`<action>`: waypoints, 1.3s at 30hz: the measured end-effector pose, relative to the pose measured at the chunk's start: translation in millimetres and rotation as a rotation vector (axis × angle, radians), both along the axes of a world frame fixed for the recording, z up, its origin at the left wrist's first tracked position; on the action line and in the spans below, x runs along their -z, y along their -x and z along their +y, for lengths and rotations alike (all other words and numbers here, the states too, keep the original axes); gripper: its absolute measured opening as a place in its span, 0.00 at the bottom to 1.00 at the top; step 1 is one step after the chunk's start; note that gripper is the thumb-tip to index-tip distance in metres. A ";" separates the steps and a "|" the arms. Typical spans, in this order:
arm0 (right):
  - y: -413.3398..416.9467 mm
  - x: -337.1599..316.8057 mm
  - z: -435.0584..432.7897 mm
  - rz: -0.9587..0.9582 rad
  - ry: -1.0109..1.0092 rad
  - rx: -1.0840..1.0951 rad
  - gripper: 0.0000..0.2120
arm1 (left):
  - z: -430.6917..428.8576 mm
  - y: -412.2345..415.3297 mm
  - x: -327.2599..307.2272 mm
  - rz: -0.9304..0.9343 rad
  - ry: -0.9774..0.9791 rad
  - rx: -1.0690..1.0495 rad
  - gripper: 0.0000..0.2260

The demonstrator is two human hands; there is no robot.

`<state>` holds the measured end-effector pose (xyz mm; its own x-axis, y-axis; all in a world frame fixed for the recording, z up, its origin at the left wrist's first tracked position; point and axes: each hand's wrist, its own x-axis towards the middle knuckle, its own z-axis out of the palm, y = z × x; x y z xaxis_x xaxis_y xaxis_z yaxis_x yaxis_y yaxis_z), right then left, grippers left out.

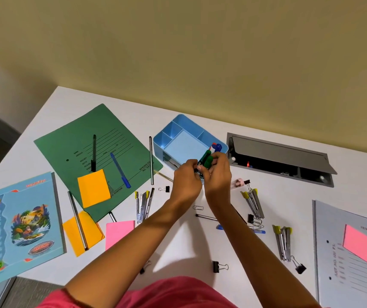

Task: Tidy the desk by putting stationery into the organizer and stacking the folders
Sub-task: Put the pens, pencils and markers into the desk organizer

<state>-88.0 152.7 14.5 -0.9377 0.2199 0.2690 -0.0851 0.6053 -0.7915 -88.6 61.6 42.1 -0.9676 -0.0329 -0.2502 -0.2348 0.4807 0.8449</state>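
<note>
Clutter all round the hands! Just near them a paper clip (198, 207) and a thin grey pencil (205, 217) lie under the forearms, and a stapler (141, 205) sits just left of the left wrist. To the right, an open cable hatch (278, 158) is sunk into the white desk (267, 274), close beside the blue organizer (178, 144).

And the action: the left hand (187, 176) and right hand (218, 174) meet at the organizer's near right corner. Both have their fingers curled in, pinching a bundle of markers (207, 160) between them. The bundle's green and blue tops poke up over that corner; how many markers it holds, I cannot tell.

Now the count. Two folders: a green one (98, 138) far left, with a black pen (93, 152) and a blue pen (120, 171) lying on it, and a grey one (351, 285) near right. One notebook (20, 225) at the left edge. Three staplers in all. Four sticky pads: two orange, one on the green folder (93, 188) and one on the desk (81, 232), and two pink, one on the desk (119, 232) and one on the grey folder (361, 245). There are at least five black binder clips, one of them near centre (219, 266).
</note>
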 end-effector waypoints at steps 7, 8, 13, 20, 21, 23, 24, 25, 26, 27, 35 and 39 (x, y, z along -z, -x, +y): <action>21.6 -1.4 15.8 0.197 -0.069 0.077 0.14 | 10.9 1.9 1.1 0.011 -0.020 0.016 0.17; 27.5 -0.7 19.0 0.153 -0.084 0.061 0.15 | 12.7 2.1 1.7 0.006 -0.024 0.022 0.18; 45.7 4.4 22.8 -0.175 -0.077 -0.094 0.21 | 17.1 0.0 2.5 0.060 -0.061 0.046 0.20; 32.7 10.0 15.3 0.136 -0.195 -0.190 0.08 | 7.2 -5.2 10.0 0.158 -0.173 -0.097 0.11; 30.3 11.7 14.9 0.178 -0.233 -0.213 0.07 | 5.6 -5.4 10.8 0.176 -0.170 -0.119 0.10; 27.8 15.3 15.3 0.269 -0.359 -0.249 0.06 | 2.6 -5.0 11.9 0.211 -0.124 -0.151 0.09; 27.9 16.6 16.8 0.301 -0.423 -0.255 0.06 | 1.2 -4.6 12.8 0.225 -0.106 -0.157 0.09; 29.1 16.9 18.7 0.312 -0.474 -0.246 0.06 | -0.1 -4.4 13.6 0.228 -0.097 -0.155 0.09; 30.9 16.8 20.4 0.301 -0.511 -0.225 0.07 | -1.5 -4.2 14.2 0.221 -0.091 -0.151 0.10; 32.5 16.5 21.4 0.266 -0.535 -0.201 0.08 | -2.8 -3.9 14.5 0.207 -0.087 -0.148 0.12; 29.4 14.8 21.4 0.152 -0.639 -0.236 0.13 | -7.4 -5.1 17.3 0.181 -0.051 -0.135 0.15; 36.2 13.2 24.3 0.030 -0.619 -0.191 0.10 | -7.7 -5.1 18.8 0.171 -0.011 -0.111 0.14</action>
<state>-124.2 177.0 1.3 -0.9351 -0.1539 0.3192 -0.2529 0.9208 -0.2968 -83.5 54.0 23.3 -0.9866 -0.1396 -0.0839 -0.1387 0.4501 0.8821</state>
